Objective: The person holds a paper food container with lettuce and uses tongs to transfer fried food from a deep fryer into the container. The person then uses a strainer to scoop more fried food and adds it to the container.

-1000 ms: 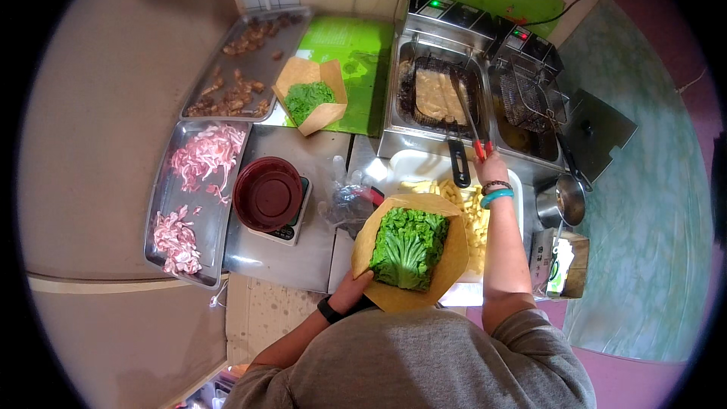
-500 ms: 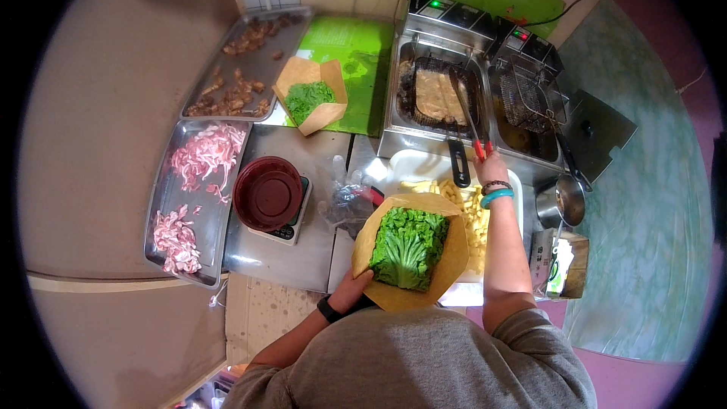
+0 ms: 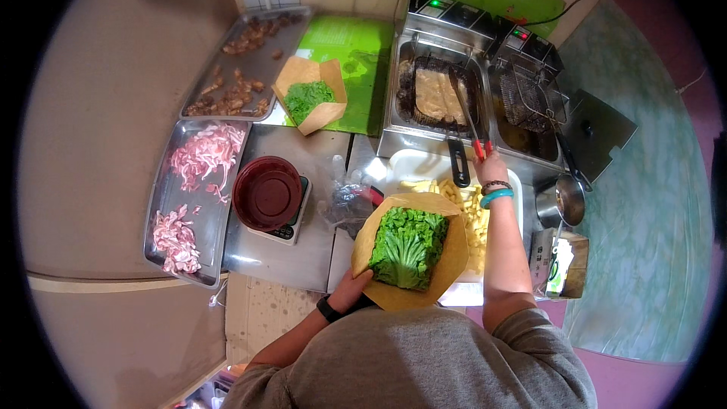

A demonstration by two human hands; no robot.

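Observation:
My left hand (image 3: 351, 289) grips the lower left edge of a brown paper food box (image 3: 369, 236) close to my body. Green lettuce leaves (image 3: 409, 248) line its inside. With my right hand (image 3: 490, 168) I hold red-handled metal tongs (image 3: 472, 123), fingers closed round the grips. The tips of the tongs reach into the left fryer basket (image 3: 421, 120), at the edge of a pale, flat piece of food (image 3: 439, 95) in bubbling oil. A white tray (image 3: 401, 163) of cut yellow potato-like strips (image 3: 476, 227) lies under my right forearm.
On the left stand metal trays with raw sliced meat (image 3: 206, 153) and browned pieces (image 3: 236, 95). A dark red bowl (image 3: 266, 194) sits on a scale (image 3: 286, 233). Another lettuce-lined box (image 3: 334, 82) rests on a green board. An idle basket (image 3: 528, 98) hangs over the right fryer; a metal pot (image 3: 560, 203) stands right.

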